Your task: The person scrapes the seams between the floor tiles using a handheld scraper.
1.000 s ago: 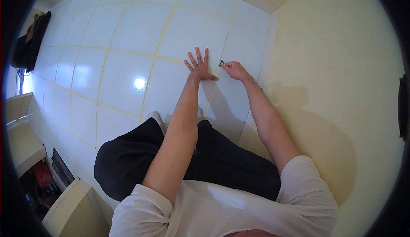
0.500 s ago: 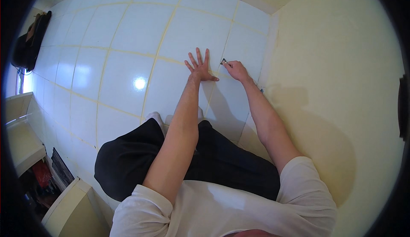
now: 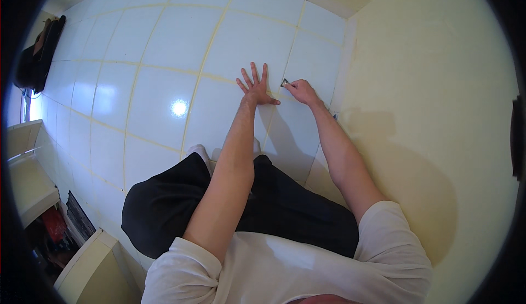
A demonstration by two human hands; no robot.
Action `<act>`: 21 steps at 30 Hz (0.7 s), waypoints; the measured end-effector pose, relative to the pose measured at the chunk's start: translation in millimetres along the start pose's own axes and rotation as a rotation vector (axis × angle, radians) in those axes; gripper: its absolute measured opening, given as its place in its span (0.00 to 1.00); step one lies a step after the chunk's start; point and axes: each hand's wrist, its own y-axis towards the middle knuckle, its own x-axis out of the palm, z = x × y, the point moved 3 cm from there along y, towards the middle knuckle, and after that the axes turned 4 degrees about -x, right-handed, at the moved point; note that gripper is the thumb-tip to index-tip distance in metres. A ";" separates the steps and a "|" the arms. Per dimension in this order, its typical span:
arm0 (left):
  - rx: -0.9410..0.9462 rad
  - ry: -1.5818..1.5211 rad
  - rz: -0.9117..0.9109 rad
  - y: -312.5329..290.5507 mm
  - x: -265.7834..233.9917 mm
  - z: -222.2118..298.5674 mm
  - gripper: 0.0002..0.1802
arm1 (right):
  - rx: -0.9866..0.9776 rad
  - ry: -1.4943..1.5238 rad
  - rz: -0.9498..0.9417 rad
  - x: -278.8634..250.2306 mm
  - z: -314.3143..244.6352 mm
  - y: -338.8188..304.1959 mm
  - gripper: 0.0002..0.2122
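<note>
White floor tiles (image 3: 175, 35) with yellowish grout lines lie beneath both hands. My left hand (image 3: 256, 92) is spread flat on a tile, fingers pointing away from me, holding nothing. To its right, my right hand (image 3: 303, 91) is closed around a small scraper (image 3: 284, 83) with a dark, flat end. The scraper's tip rests at the joint between two tiles, just beyond where the joints cross. Most of its handle is hidden inside my fist.
A cream wall (image 3: 427, 101) rises close on my right. Cream furniture (image 3: 82, 265) with an open compartment stands at the lower left. A black object (image 3: 41, 57) sits at the far left. My knees, in black cloth (image 3: 170, 205), are on the floor below my arms.
My right hand has drawn the scraper slightly toward me and to the left along the joint, and its tilt has changed. My left hand stays in place.
</note>
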 end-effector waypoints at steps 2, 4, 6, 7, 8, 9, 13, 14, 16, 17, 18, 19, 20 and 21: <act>0.004 -0.003 -0.002 0.1 -0.8 3.1 0.87 | -0.023 0.068 0.037 0.4 1.6 0.6 0.21; 0.008 -0.006 0.005 0.6 -1.1 4.3 0.87 | -0.036 0.061 -0.087 -1.1 4.6 3.5 0.21; 0.001 0.001 0.010 2.5 -2.2 2.9 0.87 | -0.054 0.054 -0.213 5.8 3.2 3.7 0.21; 0.003 0.006 0.010 2.8 -1.8 6.1 0.87 | -0.024 0.166 -0.033 8.5 7.0 -0.1 0.20; 0.008 0.005 0.008 2.7 -1.7 8.1 0.87 | 0.006 0.275 0.148 8.4 11.7 -3.0 0.20; 0.005 0.006 -0.004 2.4 -1.6 9.1 0.87 | 0.010 0.273 0.152 8.9 15.8 -2.8 0.20; -0.009 0.009 -0.001 1.3 0.2 0.2 0.87 | -0.039 0.161 0.025 8.2 4.6 1.3 0.21; -0.006 0.009 -0.001 2.0 -0.2 1.3 0.87 | -0.016 0.197 -0.067 8.7 7.8 2.4 0.21; 0.001 0.000 0.000 3.4 -1.2 4.5 0.87 | -0.026 0.197 0.031 10.3 10.5 1.6 0.21; 0.006 0.000 -0.001 3.4 -1.4 6.2 0.87 | -0.036 0.197 0.127 8.5 12.3 1.0 0.22; 0.006 0.002 -0.003 3.3 -1.8 7.4 0.87 | -0.033 0.195 0.131 6.6 15.0 1.9 0.22; -0.002 0.005 -0.003 3.3 -2.4 4.3 0.87 | -0.033 0.158 0.060 6.9 10.5 4.6 0.22; -0.006 0.006 -0.001 3.3 -2.4 3.1 0.87 | -0.033 0.121 -0.011 7.1 6.5 6.1 0.22; -0.007 0.006 0.000 3.3 -2.0 2.6 0.87 | -0.036 0.122 -0.013 5.1 3.5 5.8 0.22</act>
